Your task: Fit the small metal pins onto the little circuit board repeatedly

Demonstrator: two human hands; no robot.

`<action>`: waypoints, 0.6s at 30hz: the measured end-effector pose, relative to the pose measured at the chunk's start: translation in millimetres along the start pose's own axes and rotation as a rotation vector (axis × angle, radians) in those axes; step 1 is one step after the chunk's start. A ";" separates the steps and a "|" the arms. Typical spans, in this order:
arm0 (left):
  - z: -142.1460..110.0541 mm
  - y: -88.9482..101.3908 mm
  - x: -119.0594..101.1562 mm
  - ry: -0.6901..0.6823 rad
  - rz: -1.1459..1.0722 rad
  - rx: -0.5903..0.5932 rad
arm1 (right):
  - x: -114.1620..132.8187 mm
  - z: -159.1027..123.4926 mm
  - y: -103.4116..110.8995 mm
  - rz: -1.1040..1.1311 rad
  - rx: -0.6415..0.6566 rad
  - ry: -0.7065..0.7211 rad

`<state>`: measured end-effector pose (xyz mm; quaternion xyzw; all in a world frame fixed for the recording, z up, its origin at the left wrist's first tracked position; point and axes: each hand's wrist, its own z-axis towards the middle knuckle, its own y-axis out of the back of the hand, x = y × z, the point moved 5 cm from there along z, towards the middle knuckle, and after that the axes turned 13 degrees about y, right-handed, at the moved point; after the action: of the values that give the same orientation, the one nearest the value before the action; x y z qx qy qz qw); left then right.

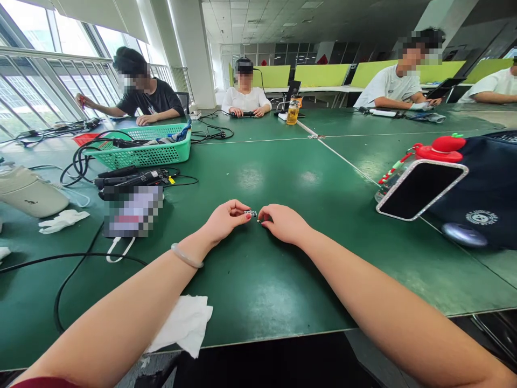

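Near the middle of the green table, my left hand pinches a small silvery piece between thumb and fingers; it is too small to name. Just to its right, my right hand is closed in a pinch too. A tiny light-coloured bit shows at its fingertips, and I cannot make out what it is. The two hands face each other with a narrow gap between them, low over the tabletop. A pale bangle circles my left wrist.
Left lie a phone, black cables, a green basket and a pale bottle. White tissue lies under my left forearm. At right, a phone in a glittery case leans by a dark bag. Several people sit across the table.
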<state>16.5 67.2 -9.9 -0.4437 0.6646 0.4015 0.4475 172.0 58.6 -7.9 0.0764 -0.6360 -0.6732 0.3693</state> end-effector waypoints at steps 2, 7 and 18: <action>0.3 0.2 0.8 -0.001 -0.001 0.002 | -1.3 -0.1 0.0 -0.039 0.011 -0.026; 0.6 0.0 1.3 -0.017 0.015 0.002 | 0.1 0.4 -0.1 -0.108 0.024 -0.028; 2.1 0.6 1.6 -0.033 0.028 -0.002 | 1.5 1.6 -1.9 -0.147 0.024 -0.025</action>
<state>16.1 68.9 -11.9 -0.4282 0.6630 0.4156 0.4521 169.3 58.9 -8.8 0.1187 -0.6413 -0.6917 0.3101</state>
